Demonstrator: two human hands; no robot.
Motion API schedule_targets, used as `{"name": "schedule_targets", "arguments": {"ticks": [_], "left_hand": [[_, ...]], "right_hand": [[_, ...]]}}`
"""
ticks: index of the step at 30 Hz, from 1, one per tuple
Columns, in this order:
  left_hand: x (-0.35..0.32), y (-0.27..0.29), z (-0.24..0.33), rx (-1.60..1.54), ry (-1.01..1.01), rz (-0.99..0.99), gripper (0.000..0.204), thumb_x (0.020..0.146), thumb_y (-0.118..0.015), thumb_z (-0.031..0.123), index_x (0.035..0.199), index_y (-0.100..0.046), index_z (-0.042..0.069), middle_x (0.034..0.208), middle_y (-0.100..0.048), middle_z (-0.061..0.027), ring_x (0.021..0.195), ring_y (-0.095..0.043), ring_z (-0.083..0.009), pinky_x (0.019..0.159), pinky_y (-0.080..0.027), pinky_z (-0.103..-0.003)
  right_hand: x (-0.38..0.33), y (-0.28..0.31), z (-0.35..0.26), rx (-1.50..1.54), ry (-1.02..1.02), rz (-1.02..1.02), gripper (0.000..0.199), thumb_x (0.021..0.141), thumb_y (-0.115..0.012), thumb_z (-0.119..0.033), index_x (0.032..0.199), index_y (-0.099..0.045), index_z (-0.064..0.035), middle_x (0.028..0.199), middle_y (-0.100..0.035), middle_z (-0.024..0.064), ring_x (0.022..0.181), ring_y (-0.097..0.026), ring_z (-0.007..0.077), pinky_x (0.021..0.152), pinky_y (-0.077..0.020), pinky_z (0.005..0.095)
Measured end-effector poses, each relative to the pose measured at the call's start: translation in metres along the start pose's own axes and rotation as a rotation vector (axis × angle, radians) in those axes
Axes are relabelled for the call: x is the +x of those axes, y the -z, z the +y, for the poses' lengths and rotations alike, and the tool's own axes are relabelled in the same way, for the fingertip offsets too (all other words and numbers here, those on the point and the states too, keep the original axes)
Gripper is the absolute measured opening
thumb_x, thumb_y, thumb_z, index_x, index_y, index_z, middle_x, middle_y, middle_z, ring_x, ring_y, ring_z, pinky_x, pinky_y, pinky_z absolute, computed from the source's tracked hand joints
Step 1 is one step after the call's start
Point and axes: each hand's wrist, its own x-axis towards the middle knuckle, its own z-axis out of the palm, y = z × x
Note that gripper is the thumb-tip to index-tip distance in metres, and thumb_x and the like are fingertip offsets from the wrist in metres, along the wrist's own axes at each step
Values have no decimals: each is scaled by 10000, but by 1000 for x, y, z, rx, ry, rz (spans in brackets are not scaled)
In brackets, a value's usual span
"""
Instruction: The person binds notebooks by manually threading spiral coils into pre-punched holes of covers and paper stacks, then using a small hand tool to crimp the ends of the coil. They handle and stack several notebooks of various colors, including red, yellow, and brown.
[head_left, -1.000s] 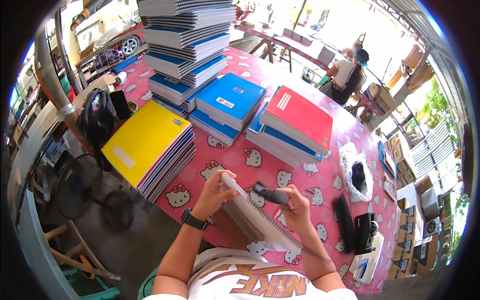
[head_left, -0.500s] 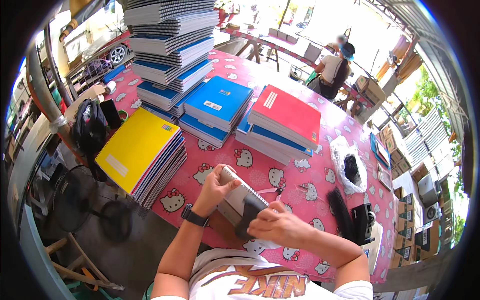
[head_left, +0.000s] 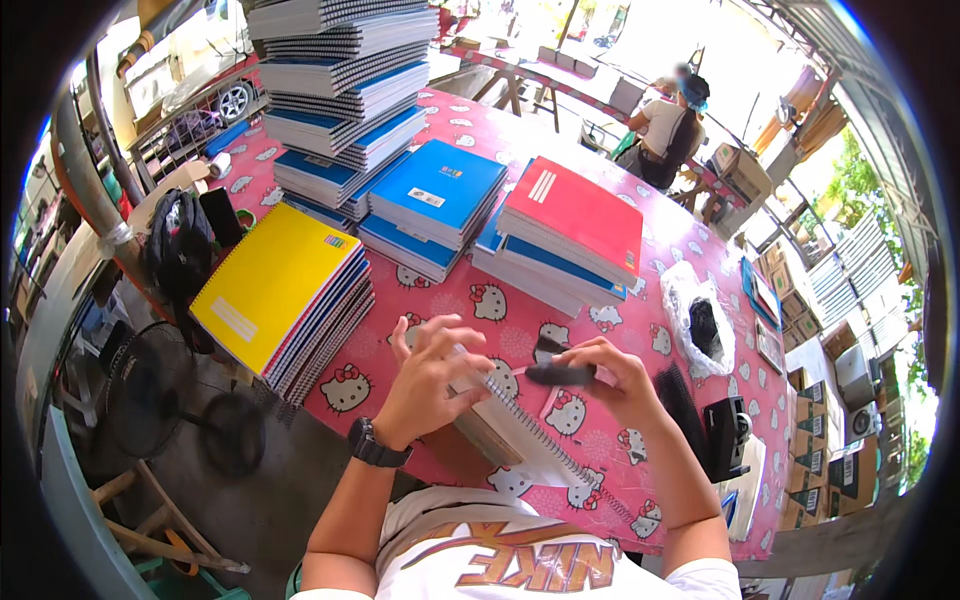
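Observation:
In front of me lies a white-paged spiral notebook (head_left: 520, 432). Its wire coil (head_left: 560, 455) runs along the edge and trails past the lower right corner. My left hand (head_left: 435, 375), with a black watch on the wrist, is at the notebook's upper end, fingers raised and spread, thumb near the coil. Just right of it, my right hand (head_left: 615, 372) grips a dark hand tool (head_left: 560, 375) above the table; motion blur hides its exact kind. A thin pink strip lies under that hand.
Yellow notebooks (head_left: 275, 275) are stacked left, blue ones (head_left: 440, 190) ahead, red-topped ones (head_left: 575, 215) beside them. A tall notebook pile (head_left: 345, 90) rises behind. Right are a plastic bag (head_left: 690, 300), black coils (head_left: 680, 415) and a black device (head_left: 728, 440). A person (head_left: 665, 130) sits farther off.
My left hand has loosened from the notebook and its fingers have spread. My right hand has moved up and right with the dark tool, off the notebook, uncovering the coil.

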Motion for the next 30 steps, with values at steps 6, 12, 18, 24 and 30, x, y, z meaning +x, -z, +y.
{"name": "schedule_targets", "arguments": {"ticks": [6,12,18,24,30], "left_hand": [[-10,-3,-15,-116,-23,-12,322,573,-820,180,854,-664,166,827,-613,23,960,-529,-215,1031,-281,-454],[-14,6,-12,-174,87,-37,442,595,-797,134,997,-614,145,893,-592,5,947,-530,-225,968,-376,-390],[-4,-2,-11,-249,66,225,620,609,-816,82,1160,-533,106,1066,-564,-57,966,-530,-207,905,-427,-360],[-31,-25,-53,-895,344,137,627,666,-767,-16,1222,-492,77,1039,-555,-21,940,-523,-100,851,-455,-264],[-30,-27,-49,-1110,440,244,547,722,-734,-27,1221,-527,55,1009,-567,-3,934,-536,-86,801,-456,-232]], "right_hand": [[-23,-49,13,366,-128,106,302,743,-624,111,1011,-591,-25,971,-660,60,917,-617,194,815,-470,327],[-4,-55,14,16,-62,102,349,675,-632,113,993,-600,-28,946,-657,118,902,-623,286,785,-491,357],[2,-60,31,-183,-192,-10,320,678,-640,91,978,-602,-15,949,-661,118,896,-639,274,786,-507,339],[11,-68,34,-102,31,106,345,675,-610,120,986,-600,-28,908,-648,108,827,-629,283,701,-507,337],[21,-72,17,-111,59,89,336,680,-610,105,993,-591,-14,854,-620,125,781,-606,305,663,-492,355]]}}
